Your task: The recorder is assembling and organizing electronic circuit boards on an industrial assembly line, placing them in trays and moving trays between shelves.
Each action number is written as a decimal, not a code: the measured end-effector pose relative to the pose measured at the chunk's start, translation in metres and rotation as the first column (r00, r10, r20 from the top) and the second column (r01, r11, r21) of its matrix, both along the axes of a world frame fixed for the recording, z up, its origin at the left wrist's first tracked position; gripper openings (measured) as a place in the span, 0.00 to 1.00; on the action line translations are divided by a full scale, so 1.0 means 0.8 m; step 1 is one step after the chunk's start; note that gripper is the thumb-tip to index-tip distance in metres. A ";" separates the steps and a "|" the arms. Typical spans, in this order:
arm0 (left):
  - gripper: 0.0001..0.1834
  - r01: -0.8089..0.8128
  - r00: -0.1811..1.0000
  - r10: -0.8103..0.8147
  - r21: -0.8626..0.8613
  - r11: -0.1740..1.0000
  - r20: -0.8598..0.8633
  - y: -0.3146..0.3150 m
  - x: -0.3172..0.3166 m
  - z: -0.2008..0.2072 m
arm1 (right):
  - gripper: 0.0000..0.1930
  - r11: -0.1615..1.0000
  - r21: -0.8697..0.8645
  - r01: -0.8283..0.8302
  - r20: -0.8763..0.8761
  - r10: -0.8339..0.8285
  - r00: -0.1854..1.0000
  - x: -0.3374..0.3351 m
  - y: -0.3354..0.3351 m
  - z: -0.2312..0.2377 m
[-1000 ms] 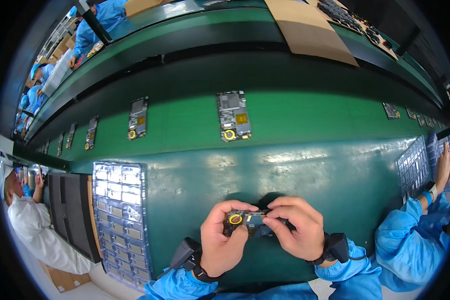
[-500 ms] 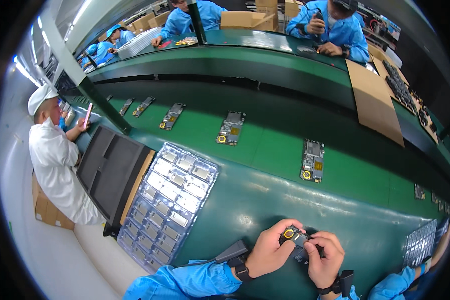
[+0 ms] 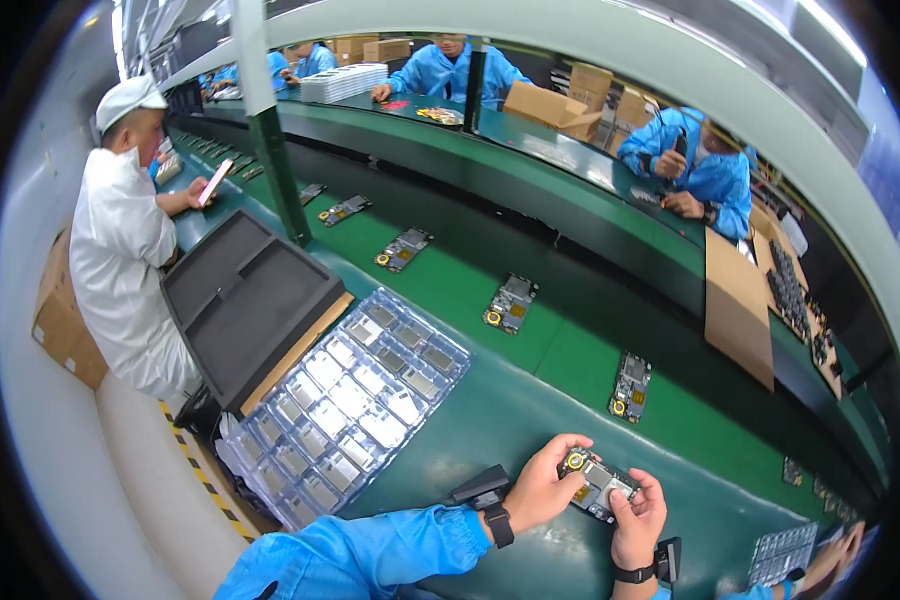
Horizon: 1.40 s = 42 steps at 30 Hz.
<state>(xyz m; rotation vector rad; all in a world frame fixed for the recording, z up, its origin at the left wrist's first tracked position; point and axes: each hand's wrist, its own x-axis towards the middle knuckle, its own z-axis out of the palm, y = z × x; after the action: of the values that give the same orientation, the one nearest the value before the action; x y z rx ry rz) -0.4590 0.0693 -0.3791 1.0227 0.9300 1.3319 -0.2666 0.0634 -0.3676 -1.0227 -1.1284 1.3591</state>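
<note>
Between my two hands is a dark circuit board with a yellow ring [image 3: 592, 484], held just above the green bench. My left hand [image 3: 542, 488] closes on its left end, thumb on the face near the yellow ring. The right hand [image 3: 641, 522] grips the other end, its thumb pressed on a silver rectangular area. Fingers hide the board's edges and underside. To the left lies a clear plastic blister tray [image 3: 458, 368] with silver rectangular parts in its pockets. Beyond my hands, a similar circuit board [image 3: 630, 388] rests on the green belt.
More boards [image 3: 510, 303] lie spaced along the belt. A black foam-lined box [image 3: 255, 300] stands beyond the blister tray, near a person in white [image 3: 125, 250]. At lower right are another tray [image 3: 782, 553] and a co-worker's hand [image 3: 842, 552]. A cardboard sheet [image 3: 738, 310] leans far right.
The view has swung, so the scene sits differently in it. The board in my hands now shows more of its face; my right thumb has moved onto the silver area. Both hands still hold it.
</note>
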 end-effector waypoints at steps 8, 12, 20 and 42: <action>0.38 -0.323 0.946 0.324 0.090 0.942 0.001 0.009 0.014 -0.009 | 0.27 0.987 0.158 0.004 0.072 -0.015 0.997 -0.038 0.105 0.017; 0.38 -0.332 0.939 0.338 0.091 0.939 -0.064 0.008 0.009 -0.011 | 0.25 0.987 0.159 -0.004 0.156 -0.021 0.988 -0.091 0.197 0.009; 0.37 -0.260 0.952 0.277 0.130 0.957 -0.131 0.013 0.016 -0.013 | 0.27 0.964 0.226 0.138 0.162 -0.177 0.971 -0.085 0.258 -0.046; 0.33 -0.251 0.929 0.297 0.212 0.945 -0.223 0.046 -0.005 -0.014 | 0.32 0.918 0.277 0.282 0.097 -0.319 0.943 -0.098 0.255 -0.039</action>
<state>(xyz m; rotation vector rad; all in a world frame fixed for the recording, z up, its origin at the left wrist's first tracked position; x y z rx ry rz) -0.4627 0.1064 -0.3905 1.2576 1.1953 1.5654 -0.3453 0.2675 -0.3986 -1.0601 -1.1622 0.8785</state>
